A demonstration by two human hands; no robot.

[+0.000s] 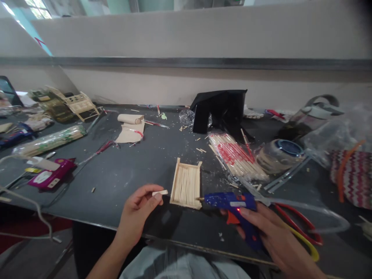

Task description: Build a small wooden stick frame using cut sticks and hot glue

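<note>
Here's the left hand (pixel 141 203), fingers pinching a short, pale wooden stick piece (pixel 160 192) just beside the flat, pale panel of wooden sticks with raised edges (pixel 186 186). That panel lies on the dark grey counter (pixel 154 162) between both hands, and over on its right side comes the danger: the right hand (pixel 261 223) is wrapped around a blue plastic glue gun with an orange trigger (pixel 232 200), red light glowing, metal nozzle at the panel's edge! Touching or just above? Can't tell. If it's hot, a slip could scorch a fingertip; too hard a squeeze could flood the sticks. Nothing pins that panel, so a nudge from the nozzle could skew it. And watch the scissors with red and yellow loop handles (pixel 318 238), right by that wrist: a backward swing could snag them.
</note>
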